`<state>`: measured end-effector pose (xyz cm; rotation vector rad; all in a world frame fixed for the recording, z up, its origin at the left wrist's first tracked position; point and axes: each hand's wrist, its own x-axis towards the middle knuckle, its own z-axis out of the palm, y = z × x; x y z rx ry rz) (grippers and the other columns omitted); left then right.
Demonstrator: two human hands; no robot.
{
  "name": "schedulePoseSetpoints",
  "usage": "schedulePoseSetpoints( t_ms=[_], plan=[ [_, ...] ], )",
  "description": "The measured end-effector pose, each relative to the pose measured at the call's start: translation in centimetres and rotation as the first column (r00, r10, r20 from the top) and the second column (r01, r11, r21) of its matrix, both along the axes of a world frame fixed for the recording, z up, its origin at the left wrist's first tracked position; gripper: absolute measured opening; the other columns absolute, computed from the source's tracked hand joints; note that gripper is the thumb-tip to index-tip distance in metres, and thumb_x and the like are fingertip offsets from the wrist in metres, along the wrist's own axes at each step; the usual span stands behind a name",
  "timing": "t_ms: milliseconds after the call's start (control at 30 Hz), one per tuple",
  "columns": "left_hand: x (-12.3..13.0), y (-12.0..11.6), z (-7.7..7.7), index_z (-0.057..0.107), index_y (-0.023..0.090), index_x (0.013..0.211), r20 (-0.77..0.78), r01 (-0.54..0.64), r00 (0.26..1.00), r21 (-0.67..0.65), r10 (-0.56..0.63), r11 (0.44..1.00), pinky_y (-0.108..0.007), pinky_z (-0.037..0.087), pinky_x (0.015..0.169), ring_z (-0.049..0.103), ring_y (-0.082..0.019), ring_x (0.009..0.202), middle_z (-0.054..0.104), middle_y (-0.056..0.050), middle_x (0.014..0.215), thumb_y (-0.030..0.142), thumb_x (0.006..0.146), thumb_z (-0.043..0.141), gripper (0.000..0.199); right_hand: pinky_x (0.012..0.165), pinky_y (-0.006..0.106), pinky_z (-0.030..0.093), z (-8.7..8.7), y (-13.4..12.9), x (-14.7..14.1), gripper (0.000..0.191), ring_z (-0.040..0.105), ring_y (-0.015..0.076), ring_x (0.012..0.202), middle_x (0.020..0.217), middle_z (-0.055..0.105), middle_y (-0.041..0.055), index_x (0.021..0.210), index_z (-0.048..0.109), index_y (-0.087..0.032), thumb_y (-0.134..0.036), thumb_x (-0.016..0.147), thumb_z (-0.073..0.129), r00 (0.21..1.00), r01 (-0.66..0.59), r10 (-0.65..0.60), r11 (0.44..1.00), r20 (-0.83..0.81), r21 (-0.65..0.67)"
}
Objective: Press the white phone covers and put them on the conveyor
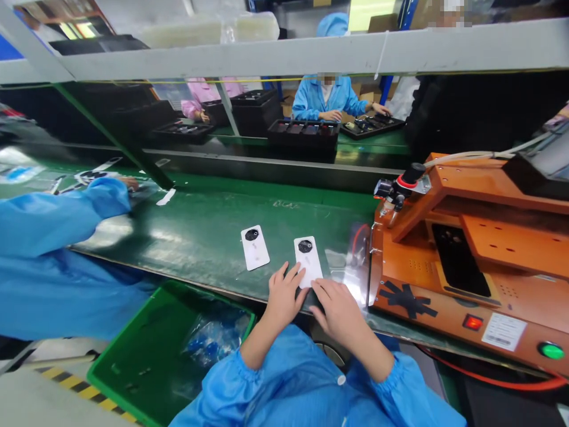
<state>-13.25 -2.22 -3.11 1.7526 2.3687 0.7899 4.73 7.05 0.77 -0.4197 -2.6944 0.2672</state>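
A white phone back panel (307,261) with a round black camera ring lies on the green bench in front of me. My left hand (284,296) touches its lower left edge, fingers spread apart. On the lower right corner rest the fingertips of my right hand (335,305), stretched out and not wrapped round anything. The panel's bottom end is partly hidden by my fingers. To the left, a second white phone back panel (256,252) of the same look lies flat, touched by neither hand.
At right stands an orange press machine (444,308) with a dark phone-shaped panel (460,258) in it. A green bin (146,350) holding plastic bags sits below the bench (200,207). A co-worker's blue sleeve (57,219) reaches in at left. Across the bench, another person handles black trays (304,136).
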Motion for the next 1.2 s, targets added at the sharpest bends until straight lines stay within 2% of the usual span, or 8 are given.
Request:
schedulePoseSetpoints(
  t_ms=[167, 400, 700, 833, 933, 1033, 1133, 1200],
  plan=[
    [0.5, -4.0, 0.0, 0.059, 0.030, 0.142, 0.160, 0.027, 0.987, 0.059, -0.036, 0.998, -0.055, 0.036, 0.117, 0.044, -0.032, 0.146, 0.053, -0.008, 0.156, 0.036, 0.101, 0.057, 0.042, 0.118, 0.060, 0.040, -2.2, -0.7, -1.1, 0.092, 0.037, 0.0403, 0.149, 0.161, 0.041, 0.0225, 0.154, 0.041, -0.010, -0.052, 0.082, 0.080, 0.989, -0.071, 0.080, 0.995, 0.122, -0.073],
    [-0.2, -5.7, 0.2, 0.068, 0.028, 0.127, 0.323, -0.066, 0.946, 0.125, 0.022, 0.990, -0.049, 0.042, 0.115, 0.056, -0.027, 0.133, 0.062, -0.009, 0.141, 0.034, 0.101, 0.057, 0.029, 0.115, 0.055, 0.045, -4.0, -2.0, -0.3, 0.064, 0.042, 0.0352, 0.148, 0.159, 0.046, 0.0173, 0.152, 0.046, -0.013, -0.017, 0.091, 0.066, 0.989, -0.046, 0.045, 0.999, 0.138, 0.006],
    [-0.5, -5.5, 0.7, 0.069, 0.029, 0.127, 0.408, -0.057, 0.913, 0.116, 0.005, 0.992, -0.049, 0.042, 0.115, 0.056, -0.027, 0.133, 0.062, -0.009, 0.141, 0.033, 0.099, 0.059, 0.029, 0.111, 0.055, 0.048, -4.2, -1.8, -0.8, 0.054, 0.047, 0.0352, 0.142, 0.152, 0.053, 0.0183, 0.145, 0.053, -0.014, -0.016, 0.092, 0.063, 0.995, -0.037, 0.033, 0.998, 0.093, 0.043],
    [-0.4, -6.1, 1.0, 0.072, 0.028, 0.121, 0.526, -0.106, 0.850, 0.151, 0.011, 0.983, -0.045, 0.045, 0.113, 0.060, -0.025, 0.126, 0.065, -0.008, 0.133, 0.036, 0.100, 0.059, 0.026, 0.100, 0.051, 0.054, -3.7, -1.8, -0.6, 0.045, 0.061, 0.0333, 0.127, 0.136, 0.067, 0.0173, 0.137, 0.061, -0.016, -0.018, 0.093, 0.064, 0.998, -0.055, 0.055, 0.997, 0.013, 0.049],
    [-0.2, -6.3, 1.5, 0.071, 0.023, 0.105, 0.760, -0.242, 0.647, 0.130, 0.060, 0.962, -0.036, 0.055, 0.090, 0.068, -0.021, 0.100, 0.071, -0.008, 0.109, 0.045, 0.098, 0.062, 0.025, 0.093, 0.044, 0.057, -2.0, -2.0, 0.1, 0.047, 0.067, 0.0288, 0.121, 0.128, 0.072, 0.0141, 0.141, 0.059, -0.018, -0.013, 0.095, 0.057, 0.981, -0.022, 0.034, 0.998, -0.192, 0.063],
    [0.4, -5.3, 2.6, 0.063, 0.020, 0.102, 0.978, -0.249, 0.208, 0.087, -0.034, 0.965, -0.034, 0.056, 0.076, 0.070, -0.022, 0.092, 0.073, -0.010, 0.106, 0.060, 0.093, 0.062, 0.041, 0.091, 0.037, 0.059, 0.5, -2.5, 1.0, 0.055, 0.067, 0.0234, 0.124, 0.128, 0.073, 0.0119, 0.149, 0.052, -0.019, -0.006, 0.096, 0.052, 0.916, -0.033, 0.054, 0.998, -0.397, 0.058],
    [1.5, -2.9, 4.3, 0.061, 0.018, 0.122, 0.968, -0.135, -0.192, 0.140, -0.164, 0.981, -0.046, 0.056, 0.095, 0.069, -0.032, 0.115, 0.071, -0.017, 0.128, 0.073, 0.088, 0.059, 0.065, 0.091, 0.036, 0.060, 2.8, -3.1, 1.4, 0.052, 0.065, 0.0238, 0.127, 0.130, 0.072, 0.0127, 0.149, 0.052, -0.017, -0.010, 0.098, 0.052, 0.892, -0.111, 0.132, 0.991, -0.433, 0.074],
    [2.2, -1.1, 5.6, 0.061, 0.015, 0.132, 0.925, -0.114, -0.322, 0.174, -0.202, 0.978, -0.051, 0.050, 0.108, 0.063, -0.036, 0.129, 0.064, -0.019, 0.142, 0.075, 0.088, 0.058, 0.074, 0.091, 0.038, 0.060, 4.0, -3.2, 1.3, 0.050, 0.065, 0.0250, 0.128, 0.132, 0.071, 0.0128, 0.149, 0.053, -0.019, -0.013, 0.099, 0.052, 0.895, -0.120, 0.149, 0.988, -0.421, 0.095]
  ],
)
